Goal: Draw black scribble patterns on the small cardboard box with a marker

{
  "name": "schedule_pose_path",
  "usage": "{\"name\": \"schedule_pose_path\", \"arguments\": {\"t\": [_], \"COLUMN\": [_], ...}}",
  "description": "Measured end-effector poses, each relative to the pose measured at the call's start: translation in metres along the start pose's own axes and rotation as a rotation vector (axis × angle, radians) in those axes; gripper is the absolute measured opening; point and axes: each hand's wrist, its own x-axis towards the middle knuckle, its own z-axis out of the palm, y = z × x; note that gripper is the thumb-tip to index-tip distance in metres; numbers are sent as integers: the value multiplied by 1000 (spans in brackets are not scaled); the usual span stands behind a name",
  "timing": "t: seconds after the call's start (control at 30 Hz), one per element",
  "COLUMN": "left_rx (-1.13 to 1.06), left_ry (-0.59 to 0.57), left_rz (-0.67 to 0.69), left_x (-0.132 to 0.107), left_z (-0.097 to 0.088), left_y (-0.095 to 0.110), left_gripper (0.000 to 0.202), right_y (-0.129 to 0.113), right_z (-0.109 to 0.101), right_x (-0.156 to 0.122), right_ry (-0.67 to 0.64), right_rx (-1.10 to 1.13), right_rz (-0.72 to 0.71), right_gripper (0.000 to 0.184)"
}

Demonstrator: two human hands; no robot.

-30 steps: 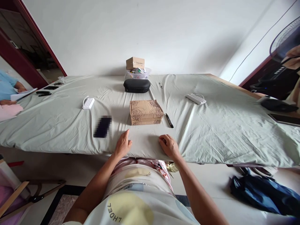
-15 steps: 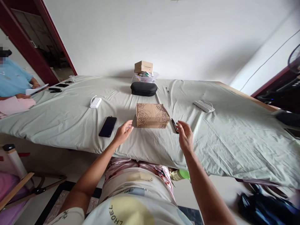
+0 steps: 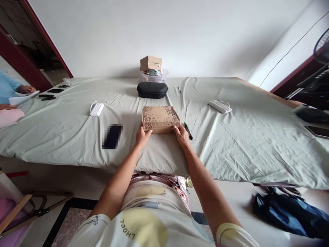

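Note:
A brown cardboard box (image 3: 160,118) with dark scribbled swirls on its faces rests on the cloth-covered table (image 3: 164,154) in front of me. My left hand (image 3: 143,136) grips its near left corner, thumb on the front face. At the near right corner my right hand (image 3: 182,134) holds it the same way; the fingers of both hands are partly hidden behind the sides. Just right of my right hand lies a black pen (image 3: 188,131). A dark phone (image 3: 112,136), blurred by pixels, lies left of my left hand.
Behind the box are a black case (image 3: 152,90) and a clear tub (image 3: 163,76) with a small carton (image 3: 150,63) on top. White power strips, one at left (image 3: 97,109) and one at right (image 3: 220,106), flank it. A person's hand (image 3: 27,90) with papers shows far left.
Both my hands have moved inward from beside the box and closed on its near corners. The camera view has shifted slightly.

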Motion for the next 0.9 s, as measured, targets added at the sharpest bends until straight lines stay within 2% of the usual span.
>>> {"name": "schedule_pose_path", "arguments": {"t": [0.07, 0.3, 0.57, 0.77, 0.9], "left_rx": [33, -20, -51, -99, -107], "left_ry": [-9, -30, -17, -25, -35], "left_rz": [-44, -52, -98, -80, -88], "left_x": [-1, -7, -9, -9, -8], "left_z": [-3, -11, -12, -14, -14], "left_y": [5, 12, 17, 17, 16], "left_gripper": [71, 55, 47, 56, 54], "right_y": [-3, -11, -2, 10, 12], "right_z": [-1, -2, -2, 5, 8], "right_x": [1, -3, -4, -7, -9], "right_ry": [-9, -5, -11, -15, -9], "right_rx": [-43, -98, -85, -209, -332], "right_rz": [-10, -32, -43, -58, -70], "right_gripper": [73, 59, 56, 47, 56]}}
